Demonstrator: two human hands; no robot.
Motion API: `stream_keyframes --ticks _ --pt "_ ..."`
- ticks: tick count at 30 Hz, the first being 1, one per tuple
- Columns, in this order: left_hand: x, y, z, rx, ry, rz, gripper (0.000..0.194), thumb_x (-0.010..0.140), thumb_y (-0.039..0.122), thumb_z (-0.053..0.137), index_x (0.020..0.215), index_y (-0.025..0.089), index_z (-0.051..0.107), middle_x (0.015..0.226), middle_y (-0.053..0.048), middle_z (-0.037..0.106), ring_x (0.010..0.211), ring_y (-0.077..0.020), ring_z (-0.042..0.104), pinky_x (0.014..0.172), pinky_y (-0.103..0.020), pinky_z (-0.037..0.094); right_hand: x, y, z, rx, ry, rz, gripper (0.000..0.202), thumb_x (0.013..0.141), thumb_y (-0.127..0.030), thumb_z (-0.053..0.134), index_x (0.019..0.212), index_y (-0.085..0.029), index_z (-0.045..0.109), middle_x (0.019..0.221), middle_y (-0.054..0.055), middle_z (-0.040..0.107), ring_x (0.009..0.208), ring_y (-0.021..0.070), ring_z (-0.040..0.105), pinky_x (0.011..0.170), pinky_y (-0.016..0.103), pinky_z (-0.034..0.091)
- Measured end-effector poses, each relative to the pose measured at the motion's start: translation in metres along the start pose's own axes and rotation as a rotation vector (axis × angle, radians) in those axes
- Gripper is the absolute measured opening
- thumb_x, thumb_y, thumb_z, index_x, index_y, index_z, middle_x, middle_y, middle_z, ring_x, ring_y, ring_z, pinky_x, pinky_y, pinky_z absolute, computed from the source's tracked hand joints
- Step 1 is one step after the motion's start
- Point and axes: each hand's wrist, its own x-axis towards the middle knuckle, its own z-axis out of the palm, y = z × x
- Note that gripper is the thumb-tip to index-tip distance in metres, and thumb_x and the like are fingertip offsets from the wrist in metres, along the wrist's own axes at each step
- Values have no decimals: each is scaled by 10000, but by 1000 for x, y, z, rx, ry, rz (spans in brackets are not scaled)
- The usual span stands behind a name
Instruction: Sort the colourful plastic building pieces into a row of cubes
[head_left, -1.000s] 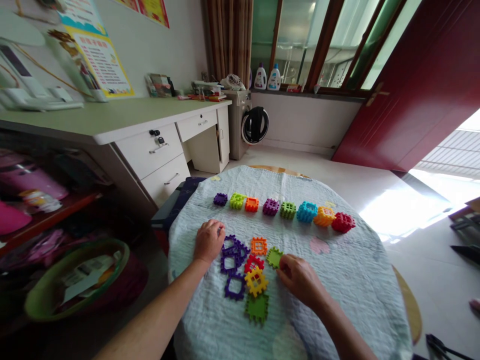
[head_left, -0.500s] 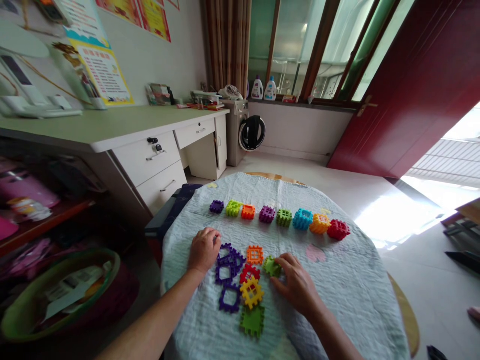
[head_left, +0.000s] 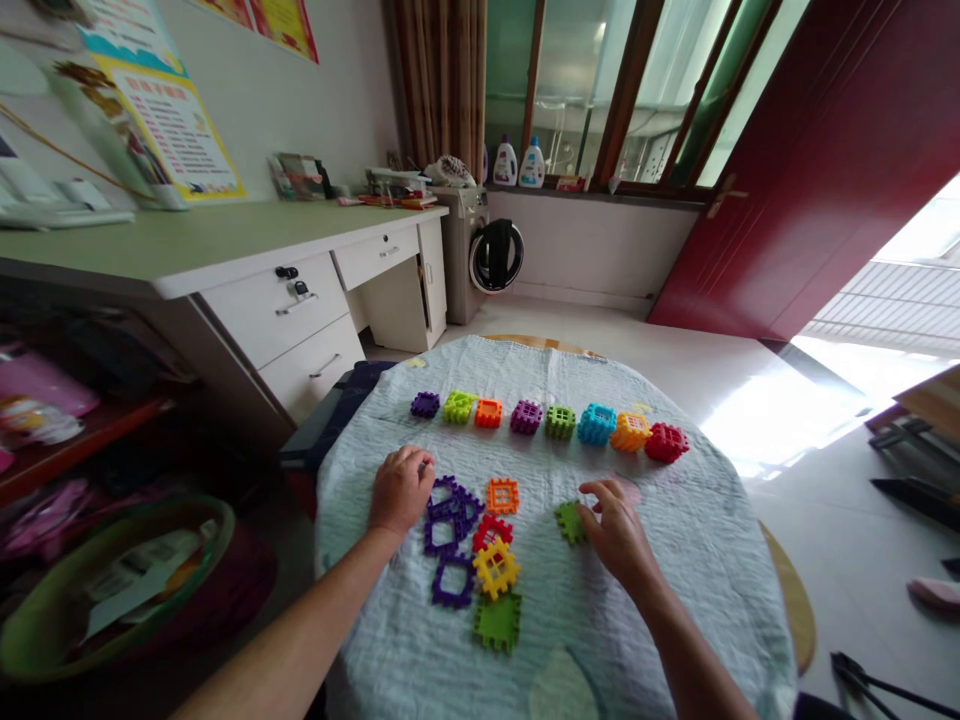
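On the cloth-covered round table (head_left: 660, 620), my right hand (head_left: 619, 530) has its thumb and fingers at the edge of a green notched plastic square (head_left: 571, 522), hiding its right side. My left hand (head_left: 403, 488) rests with curled fingers left of several dark purple square frames (head_left: 453, 580); whatever it may hold is hidden. Between the hands are an orange windowed square (head_left: 502, 496), a red piece (head_left: 493, 532) and a yellow windowed piece (head_left: 496, 568) overlapping it. Nearest me is another green square (head_left: 498, 622).
Beyond my hands stands a row of assembled cubes, from a dark purple one (head_left: 425, 404) at left to a red one (head_left: 667, 442) at right. A desk (head_left: 247, 240) runs along the left wall. A basket (head_left: 214, 560) sits low at left.
My right hand has moved right, and the green square has slid with it, away from the orange and red pieces. My left hand stays by the purple frames. The view has shifted slightly.
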Motion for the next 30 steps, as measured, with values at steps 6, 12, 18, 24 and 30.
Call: stream_keyframes --ticks 6,12,18,24,30 --pt "0 0 1 9 9 -9 153 819 198 474 804 200 626 930 -66 655 904 -235 578 866 -356 448 -10 -32 -7 -36 -92 -161 263 797 -308 609 1039 -209 635 1086 87 574 1034 245 540 928 400 440" --pt "-1 0 1 13 12 -21 145 811 182 488 809 195 633 924 -61 653 897 -233 575 867 -358 445 -33 -83 3 -12 -462 -364 520 680 -263 750 1182 -293 616 1179 51 555 1079 242 483 940 391 412" --pt "-1 1 1 8 14 -27 143 815 178 492 808 196 634 924 -62 653 897 -227 577 866 -351 445 -38 -90 20 -44 -507 -400 418 755 -169 671 1145 -318 645 1138 29 590 1042 216 486 915 357 405" --pt "-1 0 1 -3 21 -14 144 817 174 490 805 194 632 919 -62 652 894 -223 577 866 -358 449 -35 -86 26 33 -372 -441 150 894 -201 525 953 -230 660 948 41 621 894 172 536 811 291 421" --pt "-1 -1 3 -13 26 -8 138 816 161 498 804 199 630 921 -58 651 899 -219 580 875 -351 447 -26 -68 36 167 -91 -258 287 954 -287 446 723 -186 583 673 1 563 627 116 522 613 225 381"
